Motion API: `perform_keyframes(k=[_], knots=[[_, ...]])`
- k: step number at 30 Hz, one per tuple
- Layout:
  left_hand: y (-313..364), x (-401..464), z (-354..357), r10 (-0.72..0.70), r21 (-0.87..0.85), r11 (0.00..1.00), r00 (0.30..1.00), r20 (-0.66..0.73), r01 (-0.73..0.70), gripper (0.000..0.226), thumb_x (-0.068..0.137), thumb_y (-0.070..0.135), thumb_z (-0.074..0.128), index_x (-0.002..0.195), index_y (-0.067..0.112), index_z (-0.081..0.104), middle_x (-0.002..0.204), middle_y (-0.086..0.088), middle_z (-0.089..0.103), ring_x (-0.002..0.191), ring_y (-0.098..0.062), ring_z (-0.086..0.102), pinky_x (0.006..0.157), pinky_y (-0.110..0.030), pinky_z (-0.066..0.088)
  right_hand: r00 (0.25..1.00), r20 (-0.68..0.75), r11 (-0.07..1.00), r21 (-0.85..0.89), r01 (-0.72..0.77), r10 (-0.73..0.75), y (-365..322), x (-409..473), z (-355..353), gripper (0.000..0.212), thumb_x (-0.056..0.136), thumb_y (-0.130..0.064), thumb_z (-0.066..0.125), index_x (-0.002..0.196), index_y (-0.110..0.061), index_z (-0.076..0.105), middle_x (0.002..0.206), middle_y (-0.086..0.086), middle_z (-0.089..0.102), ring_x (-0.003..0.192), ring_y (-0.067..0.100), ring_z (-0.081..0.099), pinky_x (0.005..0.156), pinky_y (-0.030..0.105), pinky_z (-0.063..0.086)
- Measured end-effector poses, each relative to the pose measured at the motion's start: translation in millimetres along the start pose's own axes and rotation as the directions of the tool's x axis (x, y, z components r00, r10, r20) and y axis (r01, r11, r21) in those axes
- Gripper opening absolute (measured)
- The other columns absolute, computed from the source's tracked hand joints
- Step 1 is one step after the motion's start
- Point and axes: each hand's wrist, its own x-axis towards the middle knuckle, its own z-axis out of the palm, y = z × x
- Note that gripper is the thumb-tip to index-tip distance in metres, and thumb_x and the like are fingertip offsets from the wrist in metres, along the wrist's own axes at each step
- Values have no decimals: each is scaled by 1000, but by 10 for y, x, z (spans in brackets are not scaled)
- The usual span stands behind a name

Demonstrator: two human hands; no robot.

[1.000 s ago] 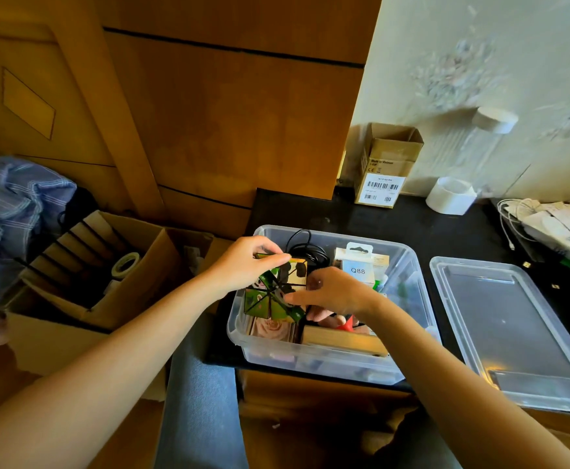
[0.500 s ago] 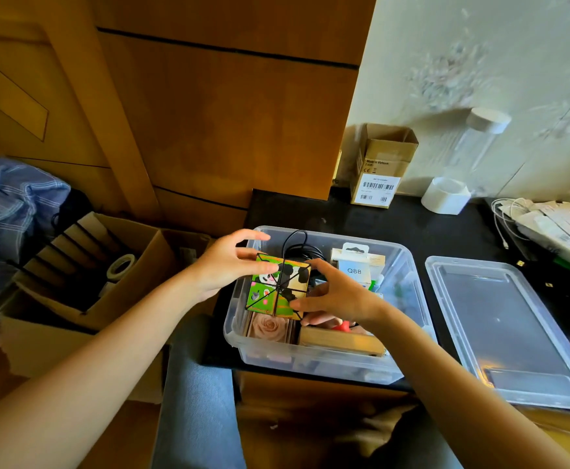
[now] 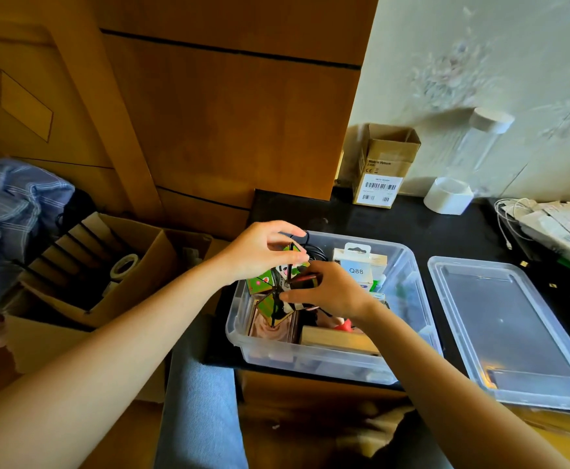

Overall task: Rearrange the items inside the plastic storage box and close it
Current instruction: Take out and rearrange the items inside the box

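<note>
A clear plastic storage box (image 3: 408,275) stands open on the black table. Over its left half both hands hold a green folding cube puzzle with panda pictures (image 3: 270,286). My left hand (image 3: 259,252) grips its upper left side. My right hand (image 3: 327,292) grips its right side. Inside the box I see a black cable (image 3: 315,252), a white "Q88" package (image 3: 358,265), a rose-printed box (image 3: 270,328) and a wooden block (image 3: 337,340). The clear lid (image 3: 513,330) lies flat to the right of the box.
A small cardboard box (image 3: 383,164), a white tape roll (image 3: 449,196) and a clear bottle (image 3: 479,140) stand at the back. White cables and papers (image 3: 547,225) lie far right. An open carton with a tape roll (image 3: 121,265) sits on the left, by blue cloth (image 3: 9,211).
The puzzle has been lifted a little and partly folded; its panels now tilt at angles. Both hands have closed in around it.
</note>
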Motion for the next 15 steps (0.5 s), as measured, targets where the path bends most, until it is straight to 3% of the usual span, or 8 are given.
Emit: perform_keyframes(k=[3, 6, 8, 12, 13, 15], knots=[[-1, -17, -87, -7, 34, 999, 1000, 22, 7, 23, 88, 31, 64, 111, 27, 66, 111, 17, 63, 104, 7, 56, 85, -7, 41, 999, -41, 995, 102, 8, -4, 12, -14, 11, 22, 74, -25, 77, 90, -19, 63, 84, -2, 67, 77, 13, 66, 66, 23, 56], [-75, -70, -188, -60, -7, 998, 993, 97, 61, 28, 91, 28, 59, 119, 32, 61, 123, 11, 60, 114, -5, 56, 96, -25, 46, 998, -34, 965, 260, -43, 54, 7, -17, -46, 22, 76, -21, 75, 93, -12, 63, 85, 3, 66, 71, 11, 69, 60, 22, 56], [-125, -125, -209, -104, -77, 990, 979, 174, 119, 34, 93, 22, 57, 123, 38, 55, 125, 8, 59, 113, -8, 59, 95, -29, 50, 997, -6, 951, 303, -69, 74, 1, -28, -61, 22, 76, -21, 74, 93, -14, 62, 86, 3, 65, 68, 9, 69, 58, 21, 56], [-182, -141, -200, -142, -15, 989, 971, 193, 147, 33, 94, 19, 55, 125, 30, 49, 127, 3, 58, 115, -10, 57, 98, -31, 47, 997, 7, 993, 82, -80, 80, 19, -37, -20, 43, 78, -31, 72, 114, -17, 54, 107, 2, 62, 95, 20, 64, 82, 39, 56], [-178, -131, -201, -157, -17, 986, 969, 191, 164, 31, 94, 19, 55, 123, 25, 50, 124, 1, 60, 111, -11, 60, 95, -31, 49, 996, 24, 996, 39, -85, 84, 23, -37, -12, 50, 79, -31, 70, 122, -16, 49, 113, 2, 58, 101, 21, 61, 86, 40, 54], [-151, -102, -212, -155, 18, 988, 967, 202, 155, 29, 94, 20, 56, 122, 21, 53, 120, 2, 62, 109, -9, 61, 93, -29, 49, 991, 106, 991, 91, -93, 84, 16, -48, -13, 49, 84, -27, 66, 125, -16, 41, 114, 1, 56, 98, 17, 60, 78, 30, 56]])
